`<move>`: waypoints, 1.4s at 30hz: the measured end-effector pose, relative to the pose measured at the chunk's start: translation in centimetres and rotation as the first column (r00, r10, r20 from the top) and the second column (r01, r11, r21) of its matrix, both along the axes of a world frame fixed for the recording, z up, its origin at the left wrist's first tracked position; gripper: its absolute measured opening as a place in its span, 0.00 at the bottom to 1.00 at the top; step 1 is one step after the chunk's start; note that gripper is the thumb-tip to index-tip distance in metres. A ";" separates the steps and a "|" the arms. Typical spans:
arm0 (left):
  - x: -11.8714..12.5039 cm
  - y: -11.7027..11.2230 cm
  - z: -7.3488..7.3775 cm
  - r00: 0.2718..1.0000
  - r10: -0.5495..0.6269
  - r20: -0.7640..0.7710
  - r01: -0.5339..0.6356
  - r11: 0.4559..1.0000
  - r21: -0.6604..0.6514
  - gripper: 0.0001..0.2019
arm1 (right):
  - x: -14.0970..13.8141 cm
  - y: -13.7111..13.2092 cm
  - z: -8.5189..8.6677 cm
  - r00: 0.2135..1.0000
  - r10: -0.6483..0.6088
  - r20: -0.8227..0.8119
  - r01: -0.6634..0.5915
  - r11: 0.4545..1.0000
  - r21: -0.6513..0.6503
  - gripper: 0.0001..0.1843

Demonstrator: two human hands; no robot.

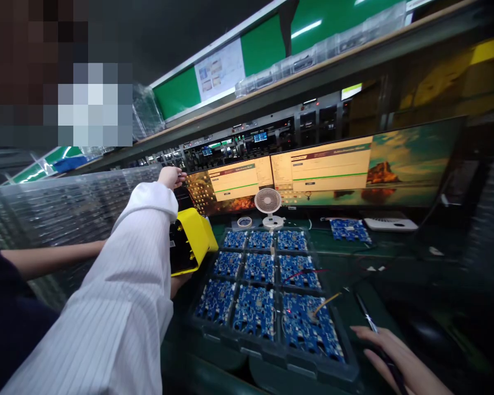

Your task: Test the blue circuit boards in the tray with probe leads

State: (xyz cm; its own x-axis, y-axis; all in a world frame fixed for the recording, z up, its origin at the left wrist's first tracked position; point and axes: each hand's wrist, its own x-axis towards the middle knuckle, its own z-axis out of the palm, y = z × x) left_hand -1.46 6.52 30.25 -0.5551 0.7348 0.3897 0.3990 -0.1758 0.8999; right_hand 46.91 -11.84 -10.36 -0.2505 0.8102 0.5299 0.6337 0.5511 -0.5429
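Observation:
My left arm, in a white striped sleeve, reaches far forward. My left hand (pixel 172 177) is closed at the left edge of the left monitor (pixel 234 184); whatever its fingers pinch is too small to make out. At lower right, my right hand (pixel 395 354) holds slim black tweezers (pixel 368 315), with a silver part pointing away from me. Left of that hand lies a dark tray (pixel 267 351) with several blue circuit boards (pixel 257 310) in its compartments. A yellow wire (pixel 327 302) and a red lead (pixel 302 272) rest over boards on the right side.
A co-worker's arm (pixel 57 258) reaches behind my sleeve, with a hand (pixel 180 282) under a yellow box (pixel 201 236). A small white fan (pixel 267 203) and tape roll (pixel 244 222) stand behind the tray. Another board (pixel 349 230) lies below the right monitor (pixel 329 170). Stacked clear trays (pixel 66 219) rise at left.

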 end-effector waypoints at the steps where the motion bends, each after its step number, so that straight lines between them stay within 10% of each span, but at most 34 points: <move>1: 0.0 0.2 -0.1 1.000 -0.002 0.011 0.002 1.000 0.026 0.08 | 0.0 0.0 0.0 1.000 0.003 0.003 -0.003 1.000 -0.022 0.21; 11: -1.9 -0.1 0.7 0.997 0.070 0.029 -0.075 0.965 0.251 0.08 | 0.3 -0.3 -0.5 1.000 0.008 0.027 -0.006 0.999 -0.051 0.20; 30: -6.2 -4.5 0.8 0.997 0.069 0.030 -0.068 0.997 -0.033 0.08 | 0.2 0.2 -2.7 0.999 0.042 0.035 -0.036 0.989 -0.143 0.20; 42: -6.9 -7.1 0.9 0.998 0.030 0.052 -0.026 0.997 -0.070 0.12 | -0.7 -0.5 0.6 0.995 0.046 0.089 -0.032 0.987 -0.155 0.22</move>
